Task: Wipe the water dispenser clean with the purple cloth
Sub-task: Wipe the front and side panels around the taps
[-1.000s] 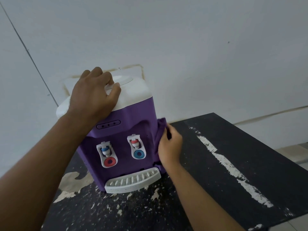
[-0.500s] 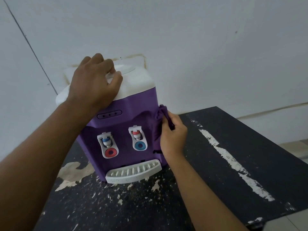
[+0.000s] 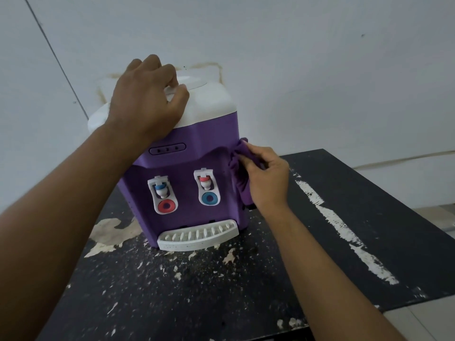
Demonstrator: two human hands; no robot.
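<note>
A small purple water dispenser (image 3: 187,198) with a white top, two taps and a white drip tray (image 3: 197,236) stands on a black table. My left hand (image 3: 145,99) lies on the white top with its fingers curled over the raised lid rim. My right hand (image 3: 266,178) grips the bunched purple cloth (image 3: 238,168) and holds it against the dispenser's right side, near the upper front corner. Part of the cloth is hidden under my fingers.
The black table (image 3: 344,217) has worn paint with white scratches and flakes. A pale wall (image 3: 295,57) rises right behind the dispenser. The table's right edge and near right corner border a light floor (image 3: 423,321).
My right hand has slid the cloth upward along the dispenser's right side. My left hand has stayed on the top.
</note>
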